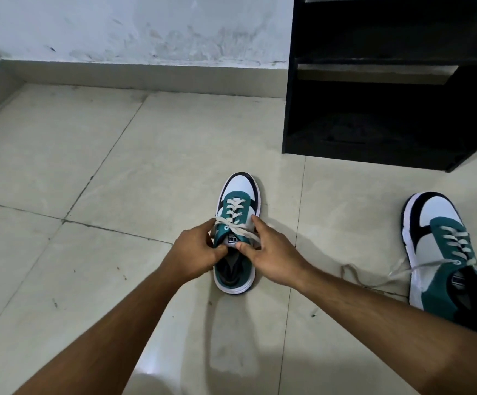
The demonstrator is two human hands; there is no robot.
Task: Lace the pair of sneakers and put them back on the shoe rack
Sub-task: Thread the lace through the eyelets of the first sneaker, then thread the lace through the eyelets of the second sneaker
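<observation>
Two sneakers are seen on the tiled floor [60, 155], both green, white and black. The first sneaker [238, 201] stands in the middle, directly in front of the person, with its long axis running away from the person and the toe turned to the wall. It is held between both hands at the tongue, near the top eyelets. The left hand [194, 252] is closed around the left side of the collar, and its fingers seem to pinch the white lace [238, 227] there. The right hand [271, 256] is laid on the right side, with the thumb pressed beside the tongue label and the forefinger stretched along the upper; whether a lace end is gripped under it cannot be told.

The second sneaker [448, 252] lies well apart to the right, nearer to the right arm, its toe also pointed away. Its lace ends [374, 276] are trailed loose over the floor, so it is judged as not finished.

One black shoe rack [374, 81] is placed behind, to the right; no shoe is seen on its visible shelves.
</observation>
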